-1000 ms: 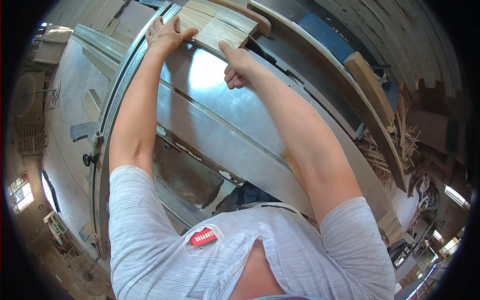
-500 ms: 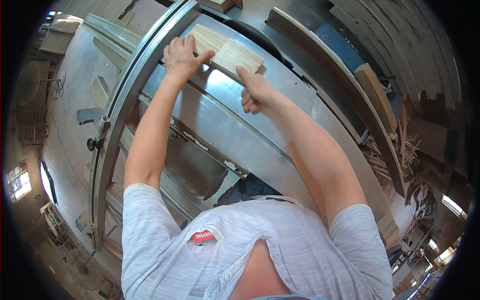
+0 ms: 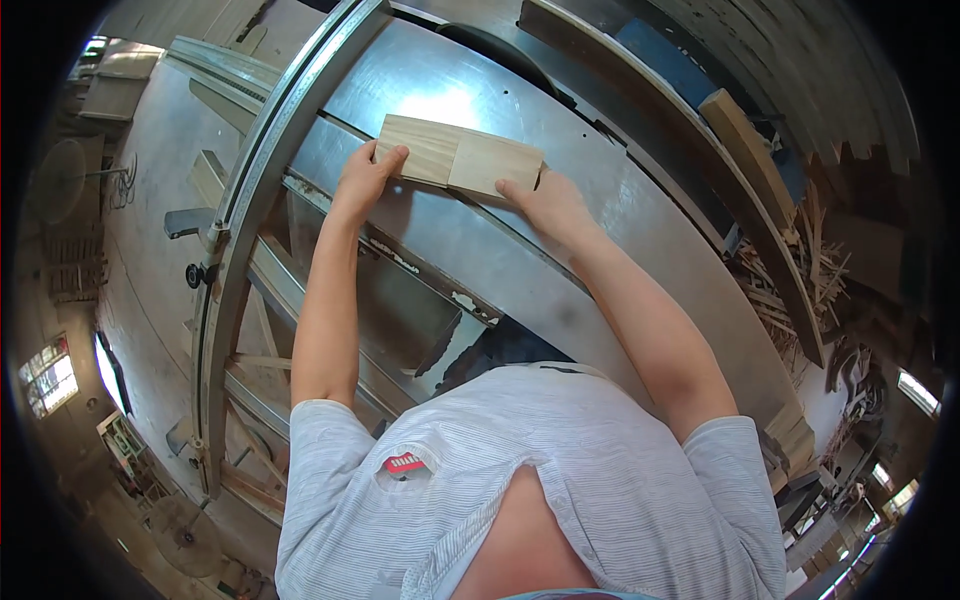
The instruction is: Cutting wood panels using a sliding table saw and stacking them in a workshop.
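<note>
Two pale short boards [image 3: 420, 145] lie end by end as one stack over the steel saw table [image 3: 470, 265]. My left hand [image 3: 366, 180] grips their left end, thumb on the near edge. My right hand [image 3: 545, 205] holds the right end, its thumb on the near edge and its other fingers largely hidden. A slot in the table runs diagonally beneath the boards. Behind them, toward the upper part of the view, is a dark curved opening [image 3: 500, 55] in the table.
A long metal rail [image 3: 270, 150] with a black knob [image 3: 195, 275] runs along the left. A dark fence board [image 3: 680, 130], a wooden block [image 3: 750, 150] and a blue surface [image 3: 660, 55] are on the right, with scrap sticks [image 3: 800, 280]. A fan [image 3: 180, 535] stands at lower left.
Both hands have pulled the boards down toward my body, away from the top of the view. The boards now lie more crosswise, and my hands grip their two ends.
</note>
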{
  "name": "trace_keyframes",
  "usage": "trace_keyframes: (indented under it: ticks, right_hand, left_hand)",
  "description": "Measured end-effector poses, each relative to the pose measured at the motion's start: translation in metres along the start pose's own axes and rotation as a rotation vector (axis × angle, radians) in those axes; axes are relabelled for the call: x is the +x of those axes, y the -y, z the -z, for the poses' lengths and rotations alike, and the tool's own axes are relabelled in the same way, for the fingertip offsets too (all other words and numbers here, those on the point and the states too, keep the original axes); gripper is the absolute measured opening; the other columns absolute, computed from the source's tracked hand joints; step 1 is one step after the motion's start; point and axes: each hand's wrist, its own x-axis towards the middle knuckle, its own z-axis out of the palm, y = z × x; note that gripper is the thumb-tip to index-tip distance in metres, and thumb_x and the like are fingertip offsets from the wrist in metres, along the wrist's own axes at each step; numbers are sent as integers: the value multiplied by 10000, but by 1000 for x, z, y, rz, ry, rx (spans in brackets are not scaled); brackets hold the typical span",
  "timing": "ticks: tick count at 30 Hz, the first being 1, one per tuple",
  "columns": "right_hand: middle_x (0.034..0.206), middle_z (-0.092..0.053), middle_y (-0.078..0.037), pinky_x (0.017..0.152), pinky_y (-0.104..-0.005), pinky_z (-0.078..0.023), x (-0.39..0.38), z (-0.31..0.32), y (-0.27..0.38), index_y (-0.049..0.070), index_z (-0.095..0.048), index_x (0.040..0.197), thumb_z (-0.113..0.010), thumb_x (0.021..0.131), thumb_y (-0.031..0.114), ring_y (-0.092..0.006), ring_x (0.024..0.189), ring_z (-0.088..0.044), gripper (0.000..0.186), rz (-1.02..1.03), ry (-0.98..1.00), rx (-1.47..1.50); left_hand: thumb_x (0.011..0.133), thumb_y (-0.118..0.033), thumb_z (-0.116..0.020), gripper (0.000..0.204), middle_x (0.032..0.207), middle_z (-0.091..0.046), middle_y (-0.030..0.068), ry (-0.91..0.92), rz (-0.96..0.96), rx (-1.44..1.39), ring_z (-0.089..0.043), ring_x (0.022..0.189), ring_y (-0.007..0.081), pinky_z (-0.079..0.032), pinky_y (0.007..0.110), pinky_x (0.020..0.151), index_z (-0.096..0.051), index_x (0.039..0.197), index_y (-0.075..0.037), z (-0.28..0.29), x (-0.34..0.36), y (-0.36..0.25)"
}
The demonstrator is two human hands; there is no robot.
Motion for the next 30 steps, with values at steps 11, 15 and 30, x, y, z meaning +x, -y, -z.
trace_keyframes:
  ticks: [11, 15, 30]
  right_hand:
    - [1161, -698, -295, 979, -445, -514, -87, -39, -11, -92, -627, 1248, -734, 837, 497, -407, 1115, -674, 727, -46, 156, 217]
    - [1169, -697, -287, 982, -430, -508, -122, -56, -28, -96, -614, 1258, -744, 835, 483, -402, 1111, -674, 728, -25, 140, 261]
    - [1127, -711, -278, 965, -431, -522, -158, -78, -38, -122, -615, 1227, -760, 810, 539, -375, 1078, -694, 795, -32, 112, 279]
  left_hand:
    - [929, -336, -750, 484, 1038, -705, 59, 11, 25, -41, -613, 935, 118, -482, 282, 837, -665, 1233, 31, 18, -101, 43]
    - [923, -313, -765, 487, 1071, -698, 70, 14, 22, -89, -627, 964, 135, -483, 283, 902, -648, 1254, 24, 2, -136, 56]
    - [852, -223, -866, 537, 1078, -671, 21, -225, 129, -821, -617, 939, 128, -482, 289, 793, -588, 1274, -41, -7, -175, 124]
